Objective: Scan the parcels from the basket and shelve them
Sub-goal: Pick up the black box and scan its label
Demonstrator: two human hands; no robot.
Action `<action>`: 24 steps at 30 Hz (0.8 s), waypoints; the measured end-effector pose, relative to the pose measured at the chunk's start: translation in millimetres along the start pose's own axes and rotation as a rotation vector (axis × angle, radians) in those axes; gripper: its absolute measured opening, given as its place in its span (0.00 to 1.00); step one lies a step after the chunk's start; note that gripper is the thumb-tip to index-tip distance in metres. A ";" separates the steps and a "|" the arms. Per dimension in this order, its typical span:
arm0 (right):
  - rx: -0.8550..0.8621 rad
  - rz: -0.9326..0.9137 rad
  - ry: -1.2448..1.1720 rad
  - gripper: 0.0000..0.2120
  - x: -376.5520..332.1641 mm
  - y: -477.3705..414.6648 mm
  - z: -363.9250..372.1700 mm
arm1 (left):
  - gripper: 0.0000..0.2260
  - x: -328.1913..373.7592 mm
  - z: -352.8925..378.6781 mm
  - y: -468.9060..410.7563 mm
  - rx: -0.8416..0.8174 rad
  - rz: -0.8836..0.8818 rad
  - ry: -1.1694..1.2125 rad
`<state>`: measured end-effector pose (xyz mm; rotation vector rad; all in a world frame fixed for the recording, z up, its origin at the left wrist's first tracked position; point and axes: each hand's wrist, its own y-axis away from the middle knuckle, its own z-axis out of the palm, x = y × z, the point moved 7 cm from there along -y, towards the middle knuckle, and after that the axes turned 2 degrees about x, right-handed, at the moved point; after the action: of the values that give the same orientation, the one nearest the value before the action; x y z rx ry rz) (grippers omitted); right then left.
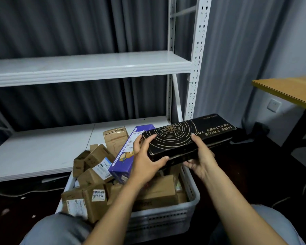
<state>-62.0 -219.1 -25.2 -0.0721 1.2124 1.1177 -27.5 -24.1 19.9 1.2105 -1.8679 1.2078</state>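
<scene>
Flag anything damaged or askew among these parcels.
The held black box has scuffed, worn edges at its near end. The purple box leans steeply on the heap in the basket, and brown cartons overhang its left rim.

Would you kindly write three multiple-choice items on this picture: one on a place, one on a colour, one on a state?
1. Where is the black box? A. on a shelf B. held above the white basket C. on a table
2. What colour is the long box leaning in the basket? A. purple B. red C. green
3. What are the left hand and right hand doing? A. hanging idle B. both gripping the black box C. only the left grips
Answers: B, it is over the basket's parcels; A, its side is purple; B, fingers of both curl round it.
</scene>
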 end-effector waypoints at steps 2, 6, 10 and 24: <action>0.058 -0.035 -0.017 0.37 -4.6 9.3 0.1 | 0.28 14.2 -4.4 3.2 0.065 0.219 -0.242; 0.085 -0.084 -0.027 0.41 -12.7 25.3 5.5 | 0.45 29.7 11.0 9.4 0.036 0.559 -0.783; 0.059 -0.121 -0.017 0.42 -15.0 36.0 11.2 | 0.50 31.1 7.2 14.8 0.080 0.644 -0.822; -0.298 -0.377 0.264 0.24 -56.0 28.5 15.8 | 0.35 3.2 9.6 -7.3 -0.164 -0.223 0.433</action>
<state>-66.9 -231.5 38.3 -0.6675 1.1918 0.9644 -22.2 -35.3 21.4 0.9482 -1.4406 1.0692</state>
